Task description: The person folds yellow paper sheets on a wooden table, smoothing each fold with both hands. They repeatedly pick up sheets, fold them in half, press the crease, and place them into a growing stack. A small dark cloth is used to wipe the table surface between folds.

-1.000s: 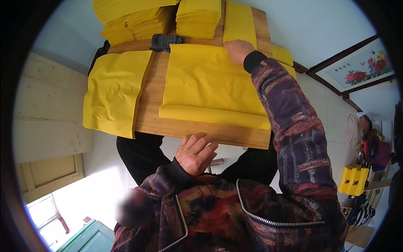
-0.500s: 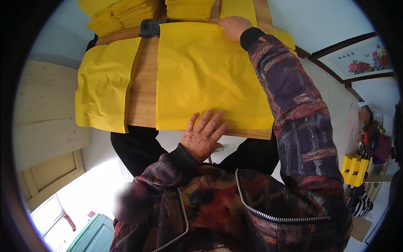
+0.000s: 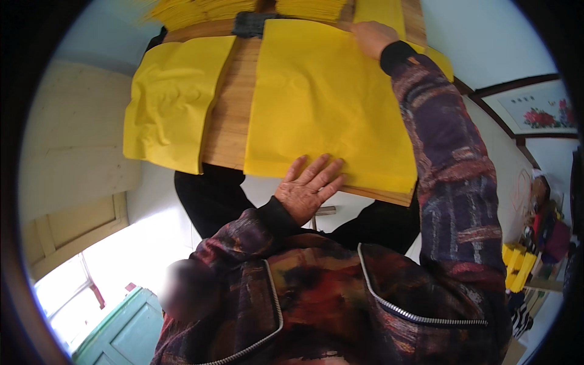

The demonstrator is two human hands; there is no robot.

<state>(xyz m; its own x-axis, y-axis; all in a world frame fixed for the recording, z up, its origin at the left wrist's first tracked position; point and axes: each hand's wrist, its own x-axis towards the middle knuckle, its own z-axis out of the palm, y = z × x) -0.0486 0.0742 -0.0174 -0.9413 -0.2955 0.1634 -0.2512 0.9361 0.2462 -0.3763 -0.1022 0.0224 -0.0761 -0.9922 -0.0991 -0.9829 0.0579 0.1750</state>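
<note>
A large yellow paper sheet point(image 3: 328, 103), slightly wrinkled, covers much of the wooden table point(image 3: 229, 115) in front of me. My left hand point(image 3: 307, 188) lies open on its near edge, fingers spread and pointing away from me. At the sheet's far right corner, my right hand point(image 3: 374, 39) rests with the fingers curled closed. Its fingertips are hidden, so whatever they may hold cannot be made out. To the left is a stack of yellow paper point(image 3: 173, 100) with a rumpled top, hanging past the table's near edge.
Piles of yellow paper point(image 3: 310, 8) stand along the table's far side, with a dark grey cloth-like thing point(image 3: 249, 24) beside them. A narrow yellow strip point(image 3: 380, 11) lies at the far right. A framed flower picture point(image 3: 535, 109) leans at the right.
The view has shifted, so the table sits higher and further right in it. Both hands keep their places on the sheet, with the left hand's fingers spread slightly wider.
</note>
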